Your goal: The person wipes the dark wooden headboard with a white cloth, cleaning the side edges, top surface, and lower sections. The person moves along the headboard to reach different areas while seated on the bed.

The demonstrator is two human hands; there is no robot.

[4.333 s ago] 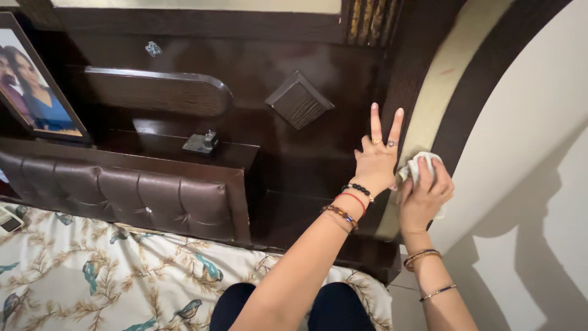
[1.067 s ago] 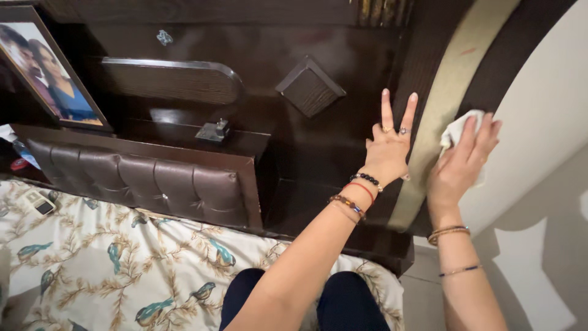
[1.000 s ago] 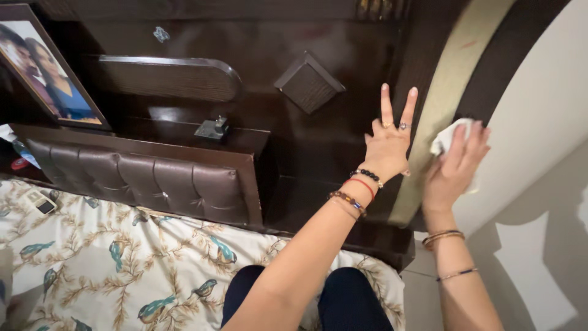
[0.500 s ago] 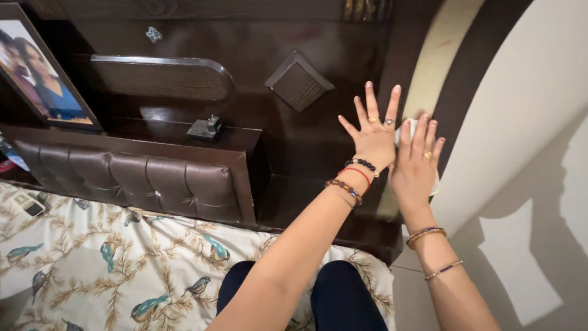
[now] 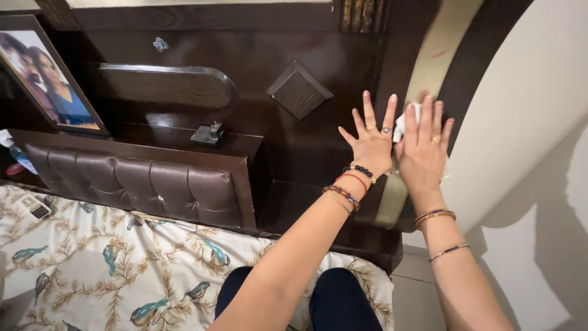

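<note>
My left hand point(image 5: 369, 142) lies flat with fingers spread on the dark wooden headboard panel point(image 5: 318, 141). Right beside it, my right hand point(image 5: 424, 150) presses a white cloth point(image 5: 401, 127) flat against the gold curved band point(image 5: 429, 55) of the headboard, fingers stretched out over the cloth. Most of the cloth is hidden under the palm. Both wrists wear bracelets.
A framed photo point(image 5: 46, 79) leans at the left on a dark shelf, with a small dark object point(image 5: 206, 133) further along it. Below runs a tufted brown leather headboard point(image 5: 135, 184) and a bird-print bedsheet point(image 5: 110, 263). A white wall point(image 5: 539, 92) lies right.
My right hand slid the cloth left and down from the dark outer band onto the gold band, ending beside my left hand. My left hand spread its fingers wider.
</note>
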